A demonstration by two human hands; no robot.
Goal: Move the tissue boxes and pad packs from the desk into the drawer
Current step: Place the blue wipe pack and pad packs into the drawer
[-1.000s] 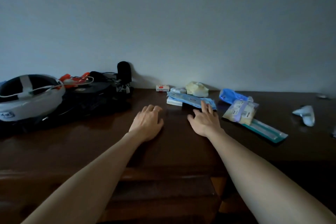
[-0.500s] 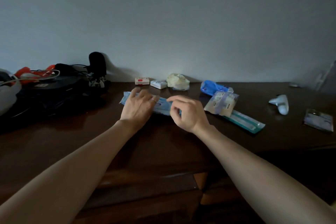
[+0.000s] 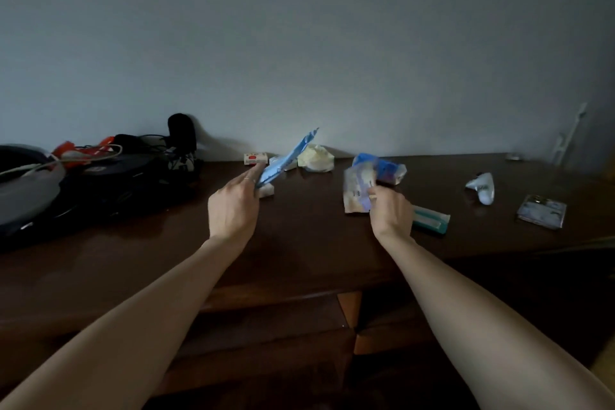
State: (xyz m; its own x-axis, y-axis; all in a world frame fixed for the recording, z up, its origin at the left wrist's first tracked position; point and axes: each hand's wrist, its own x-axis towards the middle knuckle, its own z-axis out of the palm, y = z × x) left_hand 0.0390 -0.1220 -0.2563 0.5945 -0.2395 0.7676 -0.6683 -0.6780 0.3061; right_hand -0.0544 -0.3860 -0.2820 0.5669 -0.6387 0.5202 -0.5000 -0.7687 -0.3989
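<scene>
Both hands seemingly hold packs.

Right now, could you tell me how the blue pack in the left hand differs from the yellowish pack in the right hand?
The blue pack is long, thin and tilted up toward the wall; the yellowish pack is shorter, broader and stands nearly upright. The left hand holds the blue pack by its lower end; the right hand grips the yellowish pack's side. Both are lifted off the desk.
</scene>
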